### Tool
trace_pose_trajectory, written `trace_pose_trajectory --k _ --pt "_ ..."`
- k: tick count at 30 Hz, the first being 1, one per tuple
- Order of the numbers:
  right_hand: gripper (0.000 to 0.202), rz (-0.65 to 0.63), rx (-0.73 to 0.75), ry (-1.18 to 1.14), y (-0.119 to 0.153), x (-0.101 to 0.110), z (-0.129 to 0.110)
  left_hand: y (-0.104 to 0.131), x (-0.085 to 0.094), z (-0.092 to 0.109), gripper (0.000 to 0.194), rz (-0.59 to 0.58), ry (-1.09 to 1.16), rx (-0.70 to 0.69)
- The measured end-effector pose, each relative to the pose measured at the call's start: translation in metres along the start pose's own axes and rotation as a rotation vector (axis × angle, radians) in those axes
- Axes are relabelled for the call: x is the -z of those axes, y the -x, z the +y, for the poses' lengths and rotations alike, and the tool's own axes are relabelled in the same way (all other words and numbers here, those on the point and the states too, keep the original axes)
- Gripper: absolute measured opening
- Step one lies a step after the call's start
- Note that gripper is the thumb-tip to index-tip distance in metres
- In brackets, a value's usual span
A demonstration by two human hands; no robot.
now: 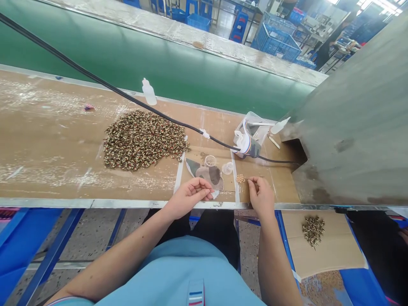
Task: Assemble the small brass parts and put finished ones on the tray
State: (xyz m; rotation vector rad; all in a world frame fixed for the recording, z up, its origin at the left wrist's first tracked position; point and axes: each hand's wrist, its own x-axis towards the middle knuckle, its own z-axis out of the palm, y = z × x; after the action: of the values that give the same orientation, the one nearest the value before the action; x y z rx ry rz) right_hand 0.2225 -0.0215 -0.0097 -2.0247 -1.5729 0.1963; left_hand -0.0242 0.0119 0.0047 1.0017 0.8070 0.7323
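Note:
My left hand (191, 194) is closed, thumb against fingers, at the near edge of a camouflage cloth (208, 175). A small white scrap (216, 194) shows by its fingertips; what the pinch holds is too small to make out. On the right, my right hand (262, 194) has thumb and forefinger pressed together beside a little pile of tan bead-like parts (240, 178). Whatever may be in that pinch cannot be seen. Just beyond the cloth stand a small round clear cup (210, 161) and a second clear cup (227, 168).
A large heap of small brass-coloured ring-like parts (143, 140) lies left. White squeeze bottles (149, 92) (280, 126) stand farther back. A black cable (127, 96) crosses above the cardboard-covered bench (47, 170). A clear bin (251, 119) and a grey metal housing (347, 140) are at right.

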Motion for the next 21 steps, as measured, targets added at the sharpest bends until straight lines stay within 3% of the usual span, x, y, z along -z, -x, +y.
trace_pose_trajectory --k 21 --pt "0.03 -0.054 0.079 0.121 -0.0001 0.0 -0.0053 0.0003 0.0011 0.0001 0.024 -0.006 -0.006 0.007"
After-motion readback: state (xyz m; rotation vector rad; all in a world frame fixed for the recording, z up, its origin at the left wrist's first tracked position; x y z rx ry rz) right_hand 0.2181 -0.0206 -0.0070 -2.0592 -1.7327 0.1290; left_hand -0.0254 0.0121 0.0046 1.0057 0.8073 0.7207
